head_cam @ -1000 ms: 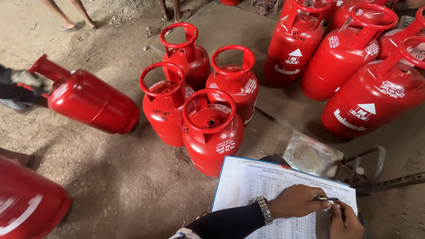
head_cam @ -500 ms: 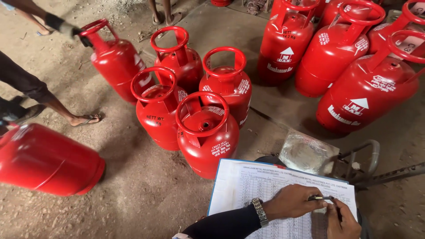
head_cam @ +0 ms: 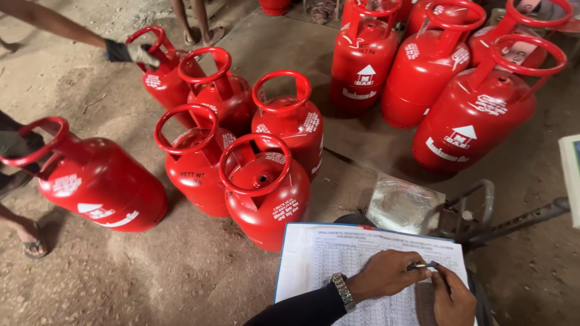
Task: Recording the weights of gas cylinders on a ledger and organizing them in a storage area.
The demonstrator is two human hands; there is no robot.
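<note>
I see my left hand [head_cam: 386, 274] and right hand [head_cam: 453, 299] both pinching a pen [head_cam: 423, 265] over the printed sheet [head_cam: 338, 256] at the frame's bottom edge. Red cylinders [head_cam: 266, 193] crowd just beyond its top edge; bare floor [head_cam: 181, 278] opens leftward.

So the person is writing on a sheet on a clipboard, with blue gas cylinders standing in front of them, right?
Not quite. The head view shows the gas cylinders are red, not blue. The rest holds: the left hand and right hand meet over a pen on the sheet, which lies on a clipboard.
</note>
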